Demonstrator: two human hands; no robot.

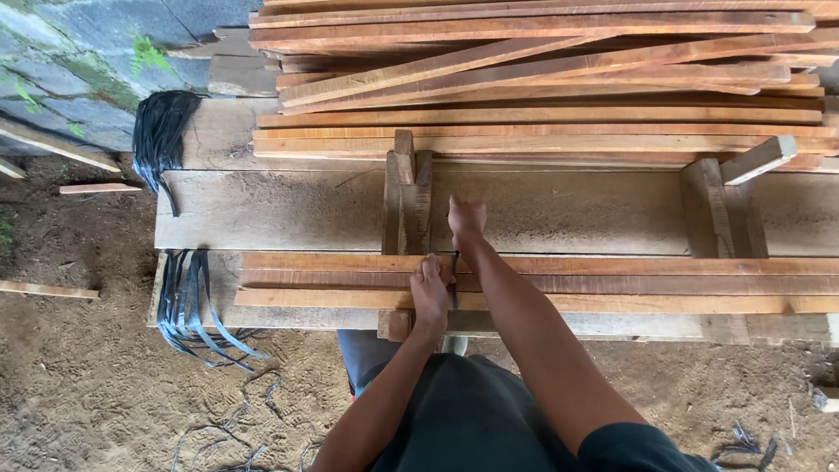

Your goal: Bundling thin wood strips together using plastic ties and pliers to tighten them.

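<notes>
Both hands are working a thin black strap around a small bundle of wood strips lying along the near edge of the table.

Left hand is closing on the lower end of the strap, fingers curled tight, resting on top of the bundle near its middle. Right hand is fisted just past the bundle's far side, gripping the upper end and pulling it taut toward the table's centre. The strap is running straight between the two fists, crossing the strips.

Progress, as I judge it: strips are already laid flush and side by side against the upright wooden stop, and the strap is already round them. Can't tell whether a knot is started; that part is hidden by the left hand. So tying off looks unfinished, and only this one tie point is showing on the bundle.

More black straps are hanging off the near left corner, another bunch is lying at the far left edge. A large loose stack of strips is sitting along the far edge, unbundled.
</notes>
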